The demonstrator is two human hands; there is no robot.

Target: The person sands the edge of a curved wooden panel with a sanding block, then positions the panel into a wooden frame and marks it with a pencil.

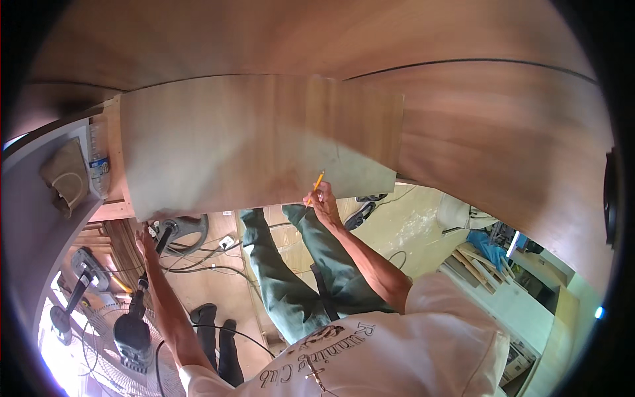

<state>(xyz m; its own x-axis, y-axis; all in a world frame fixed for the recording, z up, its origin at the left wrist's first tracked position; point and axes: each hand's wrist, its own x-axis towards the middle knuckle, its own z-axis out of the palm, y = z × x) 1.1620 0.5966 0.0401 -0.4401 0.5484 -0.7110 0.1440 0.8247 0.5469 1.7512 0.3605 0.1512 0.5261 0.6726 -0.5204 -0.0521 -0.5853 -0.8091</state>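
Observation:
A flat wood-grain board (264, 132) spans the middle of the view, its near edge toward my body. My right hand (325, 205) is closed round a yellow pencil (318, 180), at the board's near edge right of centre. The pencil slants up over the board's face; I cannot tell whether either end touches it. At the near left corner of the board, my left hand (143, 239) is raised against the edge. Its fingers are partly hidden there, so their grip does not show.
Larger wood panels (489, 119) stand behind and to the right. A plastic bottle (98, 159) and a tan cap-like item (65, 175) sit at the left. Below are a floor fan (132, 337), cables (218, 268) and a power socket (227, 242). Wood offcuts (473, 268) lie at the right.

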